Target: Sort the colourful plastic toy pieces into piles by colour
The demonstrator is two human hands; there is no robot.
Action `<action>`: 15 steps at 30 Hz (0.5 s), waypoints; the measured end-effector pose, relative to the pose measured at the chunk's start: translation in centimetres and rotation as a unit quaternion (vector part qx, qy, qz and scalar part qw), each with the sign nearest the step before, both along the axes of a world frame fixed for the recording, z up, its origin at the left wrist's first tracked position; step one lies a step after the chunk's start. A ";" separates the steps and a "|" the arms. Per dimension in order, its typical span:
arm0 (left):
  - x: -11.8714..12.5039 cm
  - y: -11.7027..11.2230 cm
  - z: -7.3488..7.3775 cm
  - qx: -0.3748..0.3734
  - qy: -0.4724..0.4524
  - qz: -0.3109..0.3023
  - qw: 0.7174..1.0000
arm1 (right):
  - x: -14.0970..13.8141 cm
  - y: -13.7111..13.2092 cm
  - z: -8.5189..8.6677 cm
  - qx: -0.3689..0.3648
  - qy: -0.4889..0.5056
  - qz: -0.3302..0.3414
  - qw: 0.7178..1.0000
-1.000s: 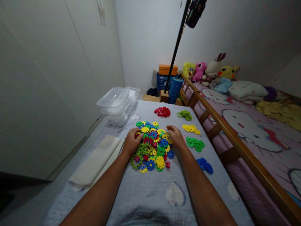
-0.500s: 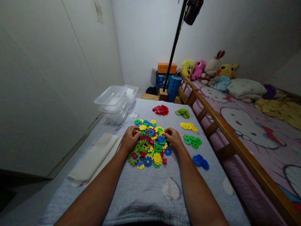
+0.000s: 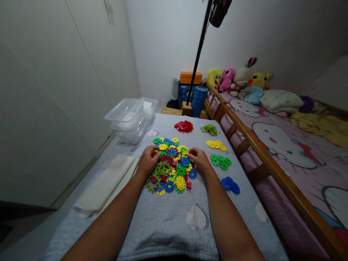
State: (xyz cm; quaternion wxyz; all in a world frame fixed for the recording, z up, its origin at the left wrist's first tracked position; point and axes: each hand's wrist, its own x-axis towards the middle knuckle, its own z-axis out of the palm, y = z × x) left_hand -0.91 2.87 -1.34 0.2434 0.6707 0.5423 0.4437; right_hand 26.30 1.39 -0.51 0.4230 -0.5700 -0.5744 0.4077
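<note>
A mixed heap of plastic snowflake pieces in red, yellow, blue and green lies on the grey cloth. My left hand rests on the heap's left edge with its fingers curled on pieces there. On the right edge sits my right hand, fingers bent and pinched at the pieces. Sorted piles lie to the right: red, light green, yellow, dark green and blue.
Stacked clear plastic tubs stand at the back left. A folded white cloth lies left of the heap. A wooden bed rail runs along the right, with soft toys beyond. A black pole rises behind.
The view has shifted slightly, so everything sits a little lower left. Both hands stay on the heap's edges, with the right fingers drawn in closer to the pieces.
</note>
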 end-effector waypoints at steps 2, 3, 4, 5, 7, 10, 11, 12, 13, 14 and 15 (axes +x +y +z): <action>0.0 0.0 0.1 -0.001 0.003 -0.001 1.000 | 0.1 0.0 0.0 -0.002 -0.004 -0.013 1.000; 0.0 0.0 0.1 -0.002 0.005 -0.002 1.000 | 0.2 0.0 -0.1 -0.002 -0.004 -0.019 1.000; 0.0 0.0 0.1 -0.004 0.006 -0.003 1.000 | 0.2 0.0 -0.1 0.000 -0.002 -0.023 1.000; 0.0 0.0 0.1 -0.005 0.006 -0.004 1.000 | 0.2 0.0 -0.1 0.003 0.001 -0.025 1.000; 0.0 0.0 0.1 -0.009 0.006 -0.004 1.000 | 0.1 0.0 -0.1 0.012 0.001 -0.028 1.000; 0.0 0.0 0.0 -0.010 0.007 -0.005 1.000 | 0.5 0.4 0.0 0.036 -0.006 -0.049 0.998; 0.0 0.0 0.0 -0.010 0.008 -0.006 1.000 | 0.9 0.7 0.1 0.045 -0.008 -0.062 0.997; -0.1 0.0 0.0 -0.010 0.009 -0.009 1.000 | 1.4 1.1 0.2 0.052 -0.012 -0.079 0.995; -0.1 0.0 0.0 -0.010 0.010 -0.012 1.000 | 2.1 1.6 0.4 0.059 -0.021 -0.100 0.993; -0.1 0.1 -0.1 -0.012 0.012 -0.014 1.000 | 2.9 2.2 0.6 0.065 -0.036 -0.126 0.989; -0.1 0.1 -0.1 -0.013 0.014 -0.016 1.000 | 3.9 2.8 0.8 0.068 -0.056 -0.155 0.984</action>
